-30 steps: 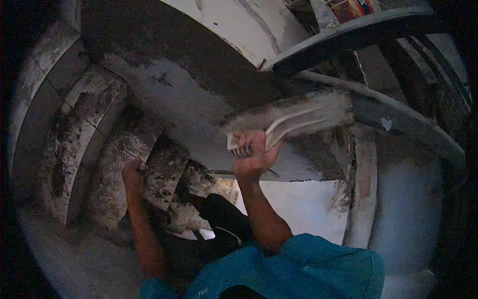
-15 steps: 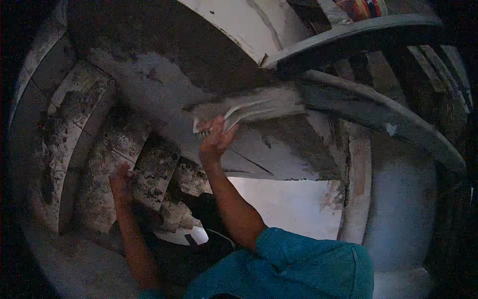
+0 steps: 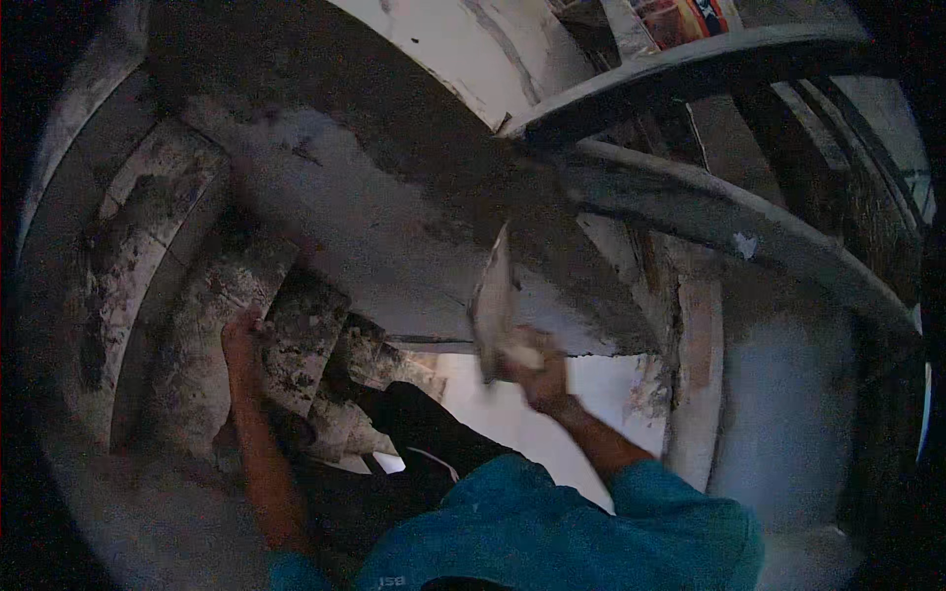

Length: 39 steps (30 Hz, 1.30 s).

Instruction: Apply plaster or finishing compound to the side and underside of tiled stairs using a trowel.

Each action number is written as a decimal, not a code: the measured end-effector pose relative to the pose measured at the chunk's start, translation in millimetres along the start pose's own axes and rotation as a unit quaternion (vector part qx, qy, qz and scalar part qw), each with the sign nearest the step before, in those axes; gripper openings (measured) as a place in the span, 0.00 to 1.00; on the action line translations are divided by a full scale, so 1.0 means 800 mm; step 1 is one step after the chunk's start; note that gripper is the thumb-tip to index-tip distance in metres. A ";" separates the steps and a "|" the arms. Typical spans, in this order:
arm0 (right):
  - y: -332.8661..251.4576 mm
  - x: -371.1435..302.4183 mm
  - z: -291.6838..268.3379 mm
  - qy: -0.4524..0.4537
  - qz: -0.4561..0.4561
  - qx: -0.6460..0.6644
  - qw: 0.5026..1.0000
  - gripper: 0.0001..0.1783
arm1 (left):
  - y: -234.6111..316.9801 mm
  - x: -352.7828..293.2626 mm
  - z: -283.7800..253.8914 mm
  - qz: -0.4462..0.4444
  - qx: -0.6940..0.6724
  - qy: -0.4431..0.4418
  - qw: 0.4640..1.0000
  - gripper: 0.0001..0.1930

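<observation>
My right hand (image 3: 540, 372) is closed round the handle of a plastering trowel (image 3: 497, 295). The trowel's blade is smeared with grey and stands nearly on edge, blurred by motion, in front of the wall. Behind it the wall (image 3: 335, 197) carries dark, damp-looking plaster around a paler grey patch. Whether the blade touches the wall I cannot tell. My left hand (image 3: 242, 333) hangs over the stained steps with its fingers curled in. What it holds, if anything, is hidden.
Curving steps (image 3: 163, 227) with grey splashes run down on the left. Overhead right, a curved grey beam (image 3: 690, 74) and a second curved band (image 3: 729, 202) cross the view. A pale post (image 3: 696, 364) stands at the right, and a colourful printed bag (image 3: 680, 20) lies at the top.
My right hand has moved right and down, away from the upper wall. The trowel has turned from lying along the wall to nearly upright. My left hand has barely shifted.
</observation>
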State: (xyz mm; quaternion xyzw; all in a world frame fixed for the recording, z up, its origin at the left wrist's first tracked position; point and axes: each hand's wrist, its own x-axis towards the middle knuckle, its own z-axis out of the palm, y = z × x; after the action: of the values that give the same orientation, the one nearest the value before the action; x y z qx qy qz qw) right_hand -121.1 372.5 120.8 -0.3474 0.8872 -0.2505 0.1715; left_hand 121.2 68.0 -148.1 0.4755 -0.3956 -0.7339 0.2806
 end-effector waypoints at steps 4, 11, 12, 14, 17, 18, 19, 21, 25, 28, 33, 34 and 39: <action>-0.086 0.026 -0.138 0.036 -0.189 -0.196 0.962 0.21 | -0.019 0.003 -0.015 0.057 0.021 0.017 0.998 0.11; -0.135 0.070 -0.229 -0.051 -0.127 -0.339 0.931 0.22 | -0.008 0.002 -0.004 -0.019 -0.006 0.011 1.000 0.16; -0.134 0.073 -0.230 -0.059 -0.135 -0.368 0.918 0.21 | -0.009 0.002 -0.005 -0.007 -0.033 -0.005 0.999 0.19; -0.160 0.069 -0.216 -0.055 -0.113 -0.357 0.926 0.21 | -0.015 0.004 -0.003 0.003 -0.057 -0.019 0.998 0.22; -0.182 0.078 -0.210 -0.068 -0.103 -0.338 0.933 0.20 | -0.012 -0.001 0.002 -0.077 -0.152 0.067 0.983 0.24; -0.181 0.079 -0.214 -0.077 -0.102 -0.331 0.935 0.20 | 0.014 -0.011 0.021 -0.079 -0.128 0.057 0.987 0.24; -0.182 0.079 -0.217 -0.074 -0.099 -0.332 0.935 0.20 | 0.030 -0.019 0.030 -0.078 -0.103 0.049 0.990 0.24; -0.187 0.083 -0.219 -0.093 -0.114 -0.362 0.920 0.20 | 0.019 -0.011 0.014 -0.074 -0.091 0.034 0.993 0.23; -0.184 0.085 -0.206 -0.122 -0.124 -0.366 0.914 0.20 | -0.036 0.004 -0.029 -0.037 0.005 0.082 0.996 0.20; -0.184 0.078 -0.212 -0.093 -0.057 -0.377 0.920 0.20 | 0.039 -0.028 0.031 -0.087 -0.047 0.029 0.995 0.19; -0.198 0.089 -0.200 -0.151 0.013 -0.434 0.888 0.19 | 0.025 -0.023 0.014 -0.039 -0.093 0.053 0.993 0.14; -0.188 0.089 -0.201 -0.153 0.012 -0.432 0.889 0.19 | 0.012 -0.016 0.005 -0.030 -0.063 0.050 0.996 0.13; -0.108 0.051 -0.256 -0.120 -0.083 -0.389 0.910 0.21 | 0.003 -0.001 0.023 -0.024 -0.073 0.003 0.997 0.15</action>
State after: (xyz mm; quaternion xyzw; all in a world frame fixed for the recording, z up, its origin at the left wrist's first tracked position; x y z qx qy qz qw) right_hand -201.6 355.2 331.0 -0.4862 0.8552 0.1444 0.1069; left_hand 104.5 73.1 -141.6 0.4654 -0.3289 -0.7657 0.2983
